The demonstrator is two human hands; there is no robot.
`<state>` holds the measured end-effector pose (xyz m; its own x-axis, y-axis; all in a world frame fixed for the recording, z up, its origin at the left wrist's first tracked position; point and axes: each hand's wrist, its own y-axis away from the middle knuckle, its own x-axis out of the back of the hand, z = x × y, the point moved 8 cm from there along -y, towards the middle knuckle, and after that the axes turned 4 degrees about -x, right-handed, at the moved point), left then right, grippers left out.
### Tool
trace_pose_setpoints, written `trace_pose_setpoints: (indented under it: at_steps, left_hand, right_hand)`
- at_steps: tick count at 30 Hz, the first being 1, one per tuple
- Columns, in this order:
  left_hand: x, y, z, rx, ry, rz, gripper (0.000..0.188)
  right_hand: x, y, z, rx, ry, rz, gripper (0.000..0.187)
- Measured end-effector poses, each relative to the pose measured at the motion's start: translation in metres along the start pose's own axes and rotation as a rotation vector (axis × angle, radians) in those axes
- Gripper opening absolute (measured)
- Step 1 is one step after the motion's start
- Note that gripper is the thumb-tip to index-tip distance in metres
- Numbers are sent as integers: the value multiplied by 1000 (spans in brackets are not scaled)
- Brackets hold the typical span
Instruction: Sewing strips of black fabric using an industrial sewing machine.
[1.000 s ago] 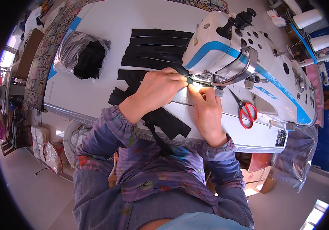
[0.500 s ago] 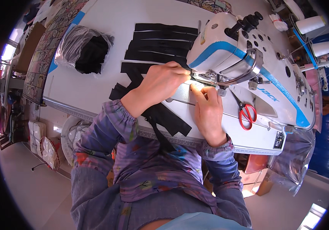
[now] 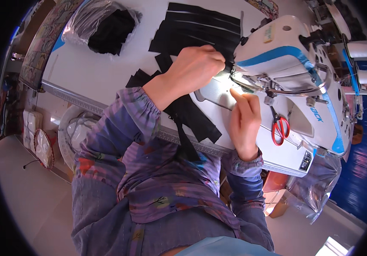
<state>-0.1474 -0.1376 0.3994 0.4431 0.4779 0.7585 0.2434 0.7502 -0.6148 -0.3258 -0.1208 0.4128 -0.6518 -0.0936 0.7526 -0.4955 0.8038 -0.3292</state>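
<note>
Both hands are working close to the needle end of a white-and-blue sewing machine.
The left hand is bunching its fingertips together beside the black strips near the needle, though I cannot tell whether it is clamping one; the right hand is pointing its index finger toward the brightly lit metal plate, its other fingers curling, any hold being hidden. Black strips are lying in a row beyond the left hand, while more black strips are crossing below its wrist toward the table edge. Red-handled scissors are resting right of the right hand; a clear plastic bag of black material is sitting at far left.
</note>
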Motion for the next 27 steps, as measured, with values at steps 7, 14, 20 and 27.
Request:
trace_pose_setpoints:
  at_steps: [7,14,20,27]
  left_hand:
    - [28,4,-13,91,2,127,11]
    - [90,40,40,85,435,-89,17]
    - [66,87,62,47,242,-219,29]
    - [104,77,44,58,270,-29,17]
  right_hand:
    - [-24,62,-64,193,132,-205,59]
    - [-30,58,-47,114,73,-141,48]
    - [-30,57,-53,121,48,-154,51]
    - [-27,59,-47,131,-28,-236,63]
